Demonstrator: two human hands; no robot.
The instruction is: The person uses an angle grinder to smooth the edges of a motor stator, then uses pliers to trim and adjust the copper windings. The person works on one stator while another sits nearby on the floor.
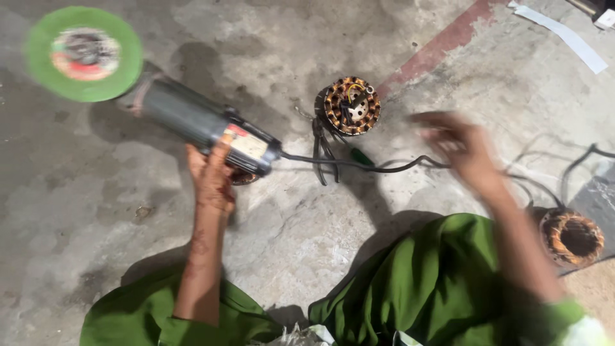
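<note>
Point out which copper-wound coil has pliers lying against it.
The coil at the centre of the concrete floor, beyond the grinder's cord: dark pliers lie at its near edge. The other coil, by the right arm, has none.

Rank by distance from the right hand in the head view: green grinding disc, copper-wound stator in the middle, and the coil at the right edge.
From the right hand:
1. Copper-wound stator, just left of it.
2. Coil at the right edge, lower right.
3. Green grinding disc, far upper left.

Repair workshop: angle grinder [192,118], motor windings [351,106]
</note>
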